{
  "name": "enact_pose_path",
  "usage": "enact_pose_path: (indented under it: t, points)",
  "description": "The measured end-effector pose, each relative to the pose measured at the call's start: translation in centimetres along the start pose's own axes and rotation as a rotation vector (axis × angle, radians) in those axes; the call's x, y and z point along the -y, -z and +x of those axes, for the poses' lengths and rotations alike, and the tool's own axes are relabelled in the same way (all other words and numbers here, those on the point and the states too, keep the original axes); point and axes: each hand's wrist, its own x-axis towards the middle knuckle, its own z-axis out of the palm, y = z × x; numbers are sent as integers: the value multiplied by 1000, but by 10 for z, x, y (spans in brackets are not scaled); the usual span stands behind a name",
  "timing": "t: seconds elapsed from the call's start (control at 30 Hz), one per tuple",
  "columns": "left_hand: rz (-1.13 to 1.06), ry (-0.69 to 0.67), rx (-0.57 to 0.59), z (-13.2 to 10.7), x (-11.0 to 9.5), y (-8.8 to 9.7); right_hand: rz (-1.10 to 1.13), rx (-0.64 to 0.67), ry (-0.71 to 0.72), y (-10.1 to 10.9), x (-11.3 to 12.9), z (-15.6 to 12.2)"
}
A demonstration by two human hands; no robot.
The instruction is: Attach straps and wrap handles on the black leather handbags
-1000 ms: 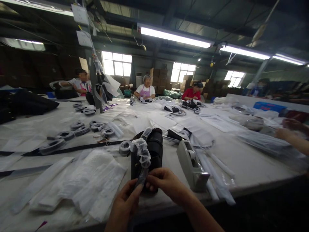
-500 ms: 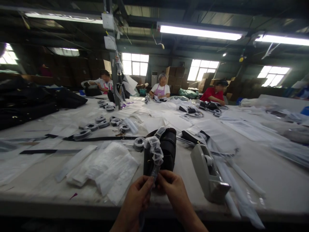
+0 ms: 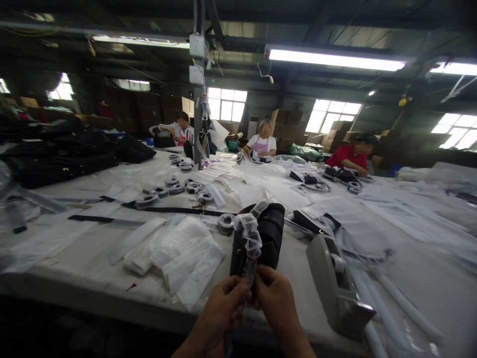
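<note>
A black bag (image 3: 271,229) stands at the near edge of the table, in front of me. Over its front hangs a strap with bunched clear plastic wrapping (image 3: 249,237). My left hand (image 3: 223,306) pinches the lower part of this wrapped strap between thumb and fingers, and the strap's end hangs below it. From the other side, my right hand (image 3: 278,301) is closed with its fingertips at the strap's edge, close against the bag. What exactly sits between the right fingertips is partly hidden.
Right of the bag stands a grey tape dispenser (image 3: 333,288), with plastic-wrapped tubes (image 3: 406,303) beside it. White wrapping sheets (image 3: 179,253) lie at left. Coiled straps (image 3: 158,191) and a metal post (image 3: 198,109) are farther back. Several people work across the table (image 3: 85,271).
The whole view has shifted left, so the scene sits farther right and slightly lower. Both hands keep nearly the same grip on the wrapped strap.
</note>
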Motion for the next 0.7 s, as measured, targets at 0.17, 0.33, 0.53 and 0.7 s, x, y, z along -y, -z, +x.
enact_pose_path:
  t: [0.17,0.33,0.53,0.7]
  points:
    - [-8,31,0,-5,-3,-3,-48,-16,8,0,8,6]
    - [-73,26,7,-3,2,-2,-9,56,-43,7,6,9]
    - [-128,23,40,0,10,2,428,279,-108,12,-20,-9]
    - [-281,118,111,0,13,2,892,437,-281,8,-14,-15]
